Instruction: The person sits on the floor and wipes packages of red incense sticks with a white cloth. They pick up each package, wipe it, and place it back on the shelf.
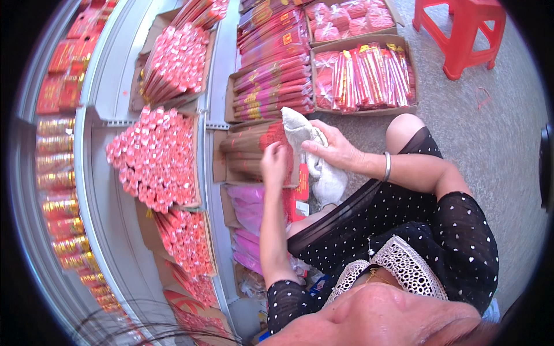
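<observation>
My right hand (335, 145) grips a whitish cloth (331, 181), whose bunched upper end sticks up past the fingers while the rest hangs down. Just left of the cloth is my left hand (274, 162), blurred, with bent fingers; whether it holds anything cannot be told. It is over an open cardboard box of bundled incense sticks (242, 149) with red ends, on the low shelf. Below that box lie pink-purple plastic-wrapped packets (246, 205). A red printed packet (302, 184) is beside the cloth, partly hidden.
Metal shelves (130, 173) on the left carry stacked red-and-clear wrapped bundles (156, 155) and gold-banded rolls (60, 160). Ahead are boxes of purple and red packets (272, 86) and a cardboard box of red wrapped sticks (372, 78). A red plastic stool (465, 39) stands on the concrete floor (489, 142).
</observation>
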Available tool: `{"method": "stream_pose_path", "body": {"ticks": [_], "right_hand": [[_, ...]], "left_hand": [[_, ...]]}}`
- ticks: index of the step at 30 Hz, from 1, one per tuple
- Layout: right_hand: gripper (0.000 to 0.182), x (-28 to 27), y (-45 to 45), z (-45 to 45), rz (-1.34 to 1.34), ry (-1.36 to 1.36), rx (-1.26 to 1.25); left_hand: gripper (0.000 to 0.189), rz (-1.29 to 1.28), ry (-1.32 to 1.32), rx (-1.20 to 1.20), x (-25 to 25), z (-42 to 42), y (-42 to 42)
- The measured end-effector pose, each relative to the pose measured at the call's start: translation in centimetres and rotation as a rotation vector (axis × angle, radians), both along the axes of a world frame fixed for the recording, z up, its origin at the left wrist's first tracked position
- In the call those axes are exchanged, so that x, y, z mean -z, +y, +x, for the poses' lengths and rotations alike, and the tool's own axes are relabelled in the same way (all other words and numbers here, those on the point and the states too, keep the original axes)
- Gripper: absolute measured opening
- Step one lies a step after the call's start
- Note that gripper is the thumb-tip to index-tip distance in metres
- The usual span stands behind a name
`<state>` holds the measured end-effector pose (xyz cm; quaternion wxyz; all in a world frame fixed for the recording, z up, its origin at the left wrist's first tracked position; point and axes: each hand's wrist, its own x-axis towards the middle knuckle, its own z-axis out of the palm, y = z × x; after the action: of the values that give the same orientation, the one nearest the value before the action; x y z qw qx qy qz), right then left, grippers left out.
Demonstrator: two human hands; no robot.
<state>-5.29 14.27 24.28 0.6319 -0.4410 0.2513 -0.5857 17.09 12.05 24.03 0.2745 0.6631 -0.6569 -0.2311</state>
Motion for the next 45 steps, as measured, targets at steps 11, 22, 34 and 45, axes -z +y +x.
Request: {"method": "stream_pose_path", "body": {"ticks": [11,22,34,45], "right_hand": [[0.046,-0.9,-1.5,-5.3,-0.044,0.055,0.029],[0.05,-1.2,-4.4,-8.6,-0.252,0.331,0.497],[0.032,-0.9,-3.3,-2.6,-0.635,0.563,0.599],[0.037,4.2,-7.9,0.8,0.437,-0.807,-0.291]], "left_hand": [[0.045,0.278,-0.503,0.161,20.0,-20.5,-14.3],[0.017,0.539,0.631,0.184,10.7,-18.0,-12.4],[0.02,0.169,0.115,0.151,-5.6,-9.6,7.5],[0.029,0.113,0.963,-0.015,-3.9,-6.5,15.9]]}}
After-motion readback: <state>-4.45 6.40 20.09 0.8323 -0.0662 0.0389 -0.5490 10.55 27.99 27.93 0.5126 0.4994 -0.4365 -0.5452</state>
